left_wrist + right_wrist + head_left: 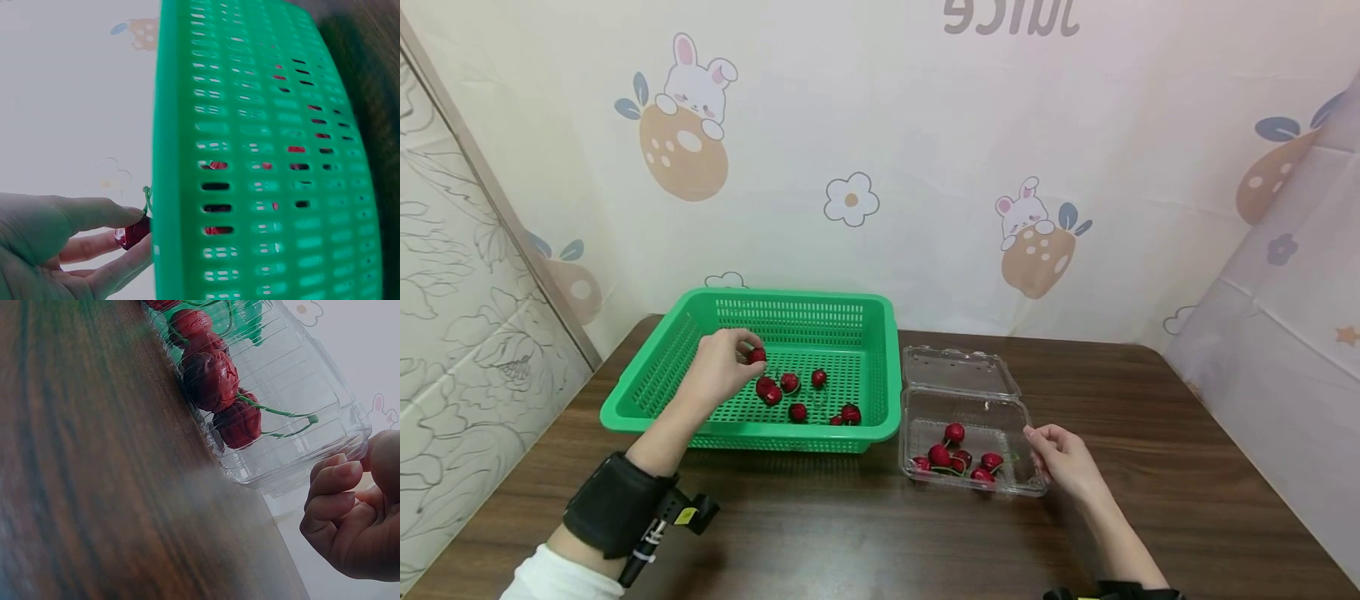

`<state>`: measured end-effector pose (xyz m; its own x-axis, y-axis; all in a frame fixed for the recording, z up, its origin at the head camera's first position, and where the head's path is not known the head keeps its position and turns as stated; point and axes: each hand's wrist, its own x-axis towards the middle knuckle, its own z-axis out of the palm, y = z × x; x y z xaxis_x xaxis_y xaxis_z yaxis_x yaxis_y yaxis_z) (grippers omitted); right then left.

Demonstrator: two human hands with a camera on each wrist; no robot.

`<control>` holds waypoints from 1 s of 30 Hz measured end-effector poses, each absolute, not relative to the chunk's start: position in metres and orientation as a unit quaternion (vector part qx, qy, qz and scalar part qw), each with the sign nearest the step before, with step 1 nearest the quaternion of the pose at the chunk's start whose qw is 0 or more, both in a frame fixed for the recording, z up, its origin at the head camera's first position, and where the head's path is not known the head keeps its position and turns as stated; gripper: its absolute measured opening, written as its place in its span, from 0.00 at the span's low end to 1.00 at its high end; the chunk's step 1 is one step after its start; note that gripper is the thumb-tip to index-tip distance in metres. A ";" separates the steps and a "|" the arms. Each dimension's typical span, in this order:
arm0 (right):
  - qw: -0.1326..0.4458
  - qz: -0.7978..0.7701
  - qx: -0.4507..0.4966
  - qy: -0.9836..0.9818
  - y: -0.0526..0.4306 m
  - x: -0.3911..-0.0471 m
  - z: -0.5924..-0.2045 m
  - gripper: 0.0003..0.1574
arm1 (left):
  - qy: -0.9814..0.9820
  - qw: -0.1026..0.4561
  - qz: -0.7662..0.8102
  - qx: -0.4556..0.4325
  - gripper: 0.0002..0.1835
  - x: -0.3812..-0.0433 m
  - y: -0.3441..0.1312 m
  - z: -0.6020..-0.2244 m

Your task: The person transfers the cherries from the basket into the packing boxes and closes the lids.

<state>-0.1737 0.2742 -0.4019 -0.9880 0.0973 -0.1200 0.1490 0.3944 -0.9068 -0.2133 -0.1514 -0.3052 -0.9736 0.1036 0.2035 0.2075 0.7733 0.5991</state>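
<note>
My left hand (721,367) pinches a dark red cherry (757,356) above the inside of the green basket (880,429). In the left wrist view the held cherry (132,232) shows a green stem, with part of it hidden behind the basket rim. Several more cherries (790,383) lie on the basket floor. To the right, my right hand (1066,457) pinches the right rim of a clear plastic clamshell box (1026,479), its lid (958,371) folded back. Inside that box rest several cherries (939,455), some with green stems; the right wrist view shows their wrinkled skins (212,381).
Both containers stand on a dark wooden table (820,533), basket at left and box beside it. Behind them hangs a pale cloth (925,167) printed with rabbits and fruit. Another patterned sheet (467,333) borders the left side.
</note>
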 end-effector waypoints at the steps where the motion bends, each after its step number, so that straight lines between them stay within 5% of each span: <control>1: 0.025 -0.546 0.074 0.834 0.274 -0.174 -0.402 0.17 | -0.937 0.083 -0.329 -0.086 0.12 -0.212 -0.150 -0.304; 30: 0.019 -0.539 0.071 0.839 0.274 -0.174 -0.403 0.16 | -0.889 0.159 -0.410 -0.132 0.12 -0.187 -0.103 -0.296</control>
<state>-0.1736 0.2744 -0.4031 -0.9891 0.0984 -0.1094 0.1404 0.4086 -0.9018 -0.1867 -0.1032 -0.2956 -0.9150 0.1038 0.3899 0.3639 0.6298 0.6863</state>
